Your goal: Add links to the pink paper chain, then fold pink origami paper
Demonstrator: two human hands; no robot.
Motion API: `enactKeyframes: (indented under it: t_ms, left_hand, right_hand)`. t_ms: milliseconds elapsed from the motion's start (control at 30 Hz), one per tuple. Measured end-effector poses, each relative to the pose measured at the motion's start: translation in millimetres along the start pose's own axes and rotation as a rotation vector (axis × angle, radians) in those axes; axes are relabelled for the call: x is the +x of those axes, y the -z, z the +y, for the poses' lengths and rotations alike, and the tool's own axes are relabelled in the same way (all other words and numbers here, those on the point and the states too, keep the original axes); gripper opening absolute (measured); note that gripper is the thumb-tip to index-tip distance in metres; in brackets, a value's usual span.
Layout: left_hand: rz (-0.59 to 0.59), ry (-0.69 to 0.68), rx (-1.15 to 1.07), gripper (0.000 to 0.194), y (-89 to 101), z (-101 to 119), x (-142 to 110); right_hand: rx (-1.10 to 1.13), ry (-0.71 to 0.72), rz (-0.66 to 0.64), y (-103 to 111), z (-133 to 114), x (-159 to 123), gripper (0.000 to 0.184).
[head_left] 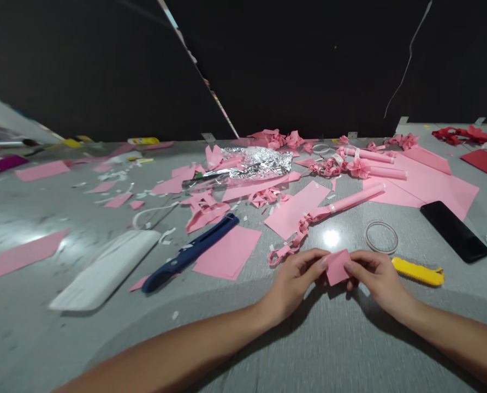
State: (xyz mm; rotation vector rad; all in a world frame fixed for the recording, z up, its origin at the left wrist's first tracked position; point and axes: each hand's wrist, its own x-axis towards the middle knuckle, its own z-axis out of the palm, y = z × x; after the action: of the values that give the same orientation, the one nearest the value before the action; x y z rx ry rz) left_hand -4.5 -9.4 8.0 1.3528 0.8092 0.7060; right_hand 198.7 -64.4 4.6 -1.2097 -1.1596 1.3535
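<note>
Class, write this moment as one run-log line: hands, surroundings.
left hand: pinching pink paper piece, left edge | right hand: same piece, right edge | on gray surface: blue utility knife, black smartphone

Paper piece between two hands, craft things spread around it

From where I stand, the paper piece (pixel 337 268) sits between the left hand (pixel 295 284) and the right hand (pixel 378 281); just right of the right hand lies a cutter (pixel 417 272), with a ring (pixel 381 237) ahead of that hand and a phone (pixel 455 231) farther right, before a large sheet (pixel 444 185). Ahead of the left hand, a paper chain (pixel 289 249) joins a rolled tube (pixel 358 197). Left of that hand lie stacked sheets (pixel 239 251), a utility knife (pixel 192 252) along their left edge, then a pad (pixel 104 270). Farther back, a wrapper (pixel 263 162) lies among paper scraps, perhaps over some, before the upright panel (pixel 276 71)
</note>
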Motion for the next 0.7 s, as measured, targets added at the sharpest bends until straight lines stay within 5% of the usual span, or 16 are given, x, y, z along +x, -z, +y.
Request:
enactKeyframes:
  t_ms: [300, 700]
  left_hand:
    - [-0.035, -0.032, 0.021, 0.051, 2.4, -9.7, -2.3]
    - [-0.038, -0.093, 0.043, 0.045, -0.5, -10.7, -0.8]
  right_hand:
    - [0.134, -0.09, 0.088, 3.3, 2.0, 4.2, 0.072]
    - [0.192, -0.073, 0.073, 3.6, 0.1, 6.5, 0.052]
